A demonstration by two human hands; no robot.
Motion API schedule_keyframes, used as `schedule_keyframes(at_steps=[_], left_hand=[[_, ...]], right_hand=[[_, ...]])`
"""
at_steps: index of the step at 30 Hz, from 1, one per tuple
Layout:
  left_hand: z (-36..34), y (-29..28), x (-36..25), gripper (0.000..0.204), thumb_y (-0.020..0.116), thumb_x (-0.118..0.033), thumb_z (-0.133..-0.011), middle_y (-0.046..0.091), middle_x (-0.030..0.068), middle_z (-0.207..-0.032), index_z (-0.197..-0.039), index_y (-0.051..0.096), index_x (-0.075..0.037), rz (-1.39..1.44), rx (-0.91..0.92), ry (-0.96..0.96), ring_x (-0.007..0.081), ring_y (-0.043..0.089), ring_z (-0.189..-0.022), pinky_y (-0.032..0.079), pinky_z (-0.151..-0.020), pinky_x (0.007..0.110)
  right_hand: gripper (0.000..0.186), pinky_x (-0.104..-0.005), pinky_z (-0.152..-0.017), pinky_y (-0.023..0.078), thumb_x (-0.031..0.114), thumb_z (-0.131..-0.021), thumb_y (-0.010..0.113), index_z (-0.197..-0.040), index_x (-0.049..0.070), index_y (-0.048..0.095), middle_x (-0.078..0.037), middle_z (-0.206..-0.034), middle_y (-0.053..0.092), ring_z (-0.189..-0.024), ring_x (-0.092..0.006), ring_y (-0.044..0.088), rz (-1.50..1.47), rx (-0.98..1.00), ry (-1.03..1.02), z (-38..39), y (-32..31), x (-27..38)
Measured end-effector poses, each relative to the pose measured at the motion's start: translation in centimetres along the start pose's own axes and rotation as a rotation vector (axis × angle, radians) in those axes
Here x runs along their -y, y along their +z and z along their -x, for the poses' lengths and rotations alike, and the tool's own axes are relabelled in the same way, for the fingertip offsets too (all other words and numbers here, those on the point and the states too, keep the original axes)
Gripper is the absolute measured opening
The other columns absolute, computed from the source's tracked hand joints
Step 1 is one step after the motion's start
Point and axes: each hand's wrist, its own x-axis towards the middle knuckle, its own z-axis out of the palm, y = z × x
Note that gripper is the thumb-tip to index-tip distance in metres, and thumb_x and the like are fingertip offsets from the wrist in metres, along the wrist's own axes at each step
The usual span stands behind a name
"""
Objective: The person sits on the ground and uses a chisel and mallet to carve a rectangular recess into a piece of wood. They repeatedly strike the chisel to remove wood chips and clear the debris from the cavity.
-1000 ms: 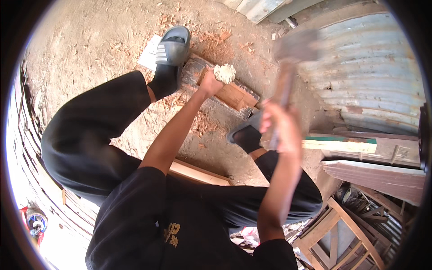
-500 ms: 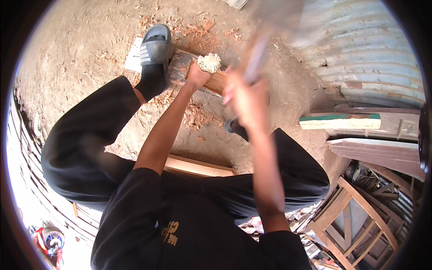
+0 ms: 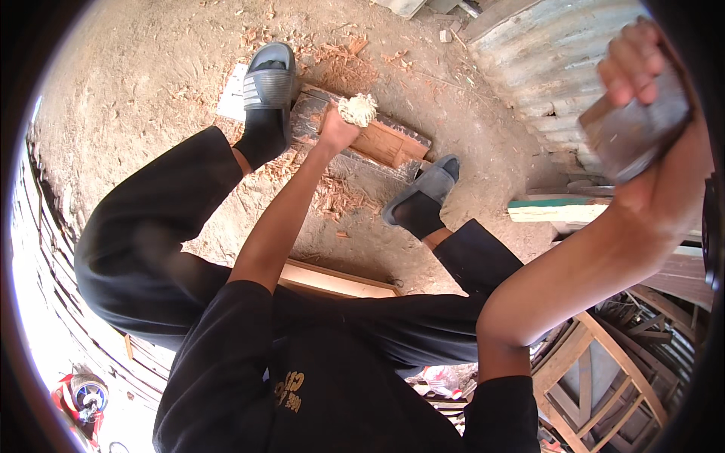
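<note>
My left hand (image 3: 336, 130) reaches down between my knees and grips a tool whose frayed pale top (image 3: 357, 109) sticks up out of my fist. It is set against a reddish wooden block (image 3: 381, 142) that lies on the dirt between my two feet in grey slides. My right hand (image 3: 642, 113) is raised high at the upper right, close to the camera. Its fingers are closed round a grey mallet or hammer (image 3: 634, 128), seen large and partly blurred. Wood chips (image 3: 332, 198) lie scattered around the block.
Corrugated metal sheeting (image 3: 544, 68) stands at the upper right. A green-and-white painted plank (image 3: 559, 210) lies to the right. A wooden chair frame (image 3: 604, 377) is at the lower right, and a flat board (image 3: 332, 281) lies under my legs. A red toy-like object (image 3: 79, 396) sits at the lower left.
My right hand has swung the mallet up and to the right, much nearer the camera. My left hand stays on the tool at the block.
</note>
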Motion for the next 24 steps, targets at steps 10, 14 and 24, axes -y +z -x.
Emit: schedule_keyframes(at_steps=[10,14,24], left_hand=[[1.9,0.5,-8.0,0.031,0.060,0.003,-0.071,0.065,0.0112,-0.094,-0.102,0.059,0.002,0.034,0.088,-0.030,0.0181,0.061,-0.085,0.049,-0.075,0.031],[1.9,-0.7,-6.2,0.029,0.057,0.002,-0.072,0.066,0.0121,-0.091,-0.101,0.060,0.002,-0.070,0.119,-0.118,0.0207,0.063,-0.081,0.050,-0.072,0.033],[0.8,0.2,-4.1,0.031,0.063,0.003,-0.072,0.063,0.0078,-0.099,-0.103,0.058,0.000,0.038,0.102,0.024,0.0161,0.058,-0.092,0.046,-0.081,0.029]], right_hand=[[0.022,-0.0280,-0.045,0.043,0.016,-0.080,0.057,-0.062,0.005,0.050,-0.004,-0.053,0.050,-0.044,-0.0118,0.049,0.182,-0.185,0.759,7.0,2.9,-25.6],[0.018,-0.0271,-0.041,0.041,0.014,-0.078,0.062,-0.072,0.004,0.048,-0.003,-0.059,0.050,-0.045,-0.0120,0.049,-0.103,-0.147,0.749,6.0,3.3,-22.2],[0.015,-0.0311,-0.048,0.046,0.018,-0.079,0.056,-0.078,0.004,0.055,-0.006,-0.061,0.057,-0.048,-0.0211,0.055,-0.186,0.011,0.013,-1.4,0.1,-2.3]])
